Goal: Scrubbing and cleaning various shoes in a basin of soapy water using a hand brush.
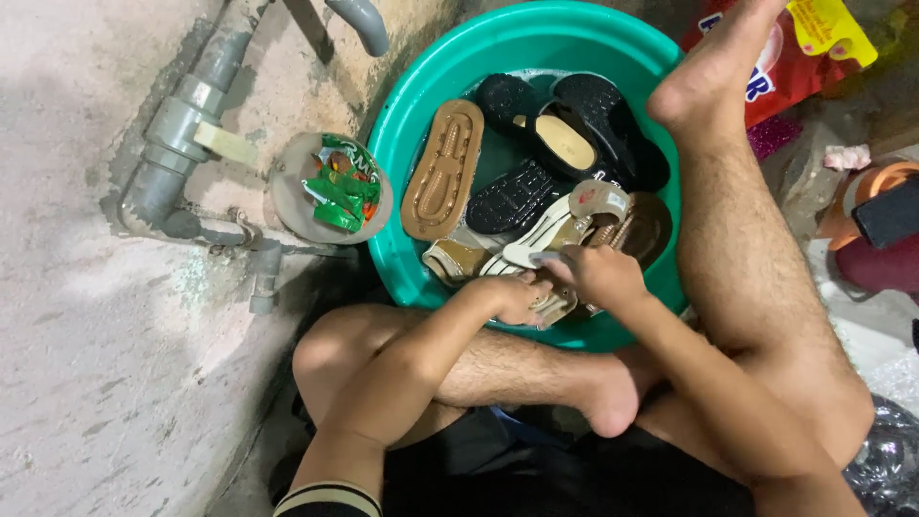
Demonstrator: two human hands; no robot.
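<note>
A green plastic basin (402,124) holds several sandals in water: a tan sole (442,170) lying upside down, black sandals (565,124), and beige strappy ones (555,230). My left hand (512,297) grips a beige sandal (553,304) at the basin's near rim. My right hand (598,273) is closed on a small pale object, possibly a brush, pressed to the same sandal. My bare legs frame the basin, the right foot (713,72) beside its far rim.
Grey pipes (182,124) run along the concrete wall at left. A small dish (287,196) with green sachets sits beside the basin. A red detergent bag (795,57) lies at the top right, an orange pot (885,182) beyond it.
</note>
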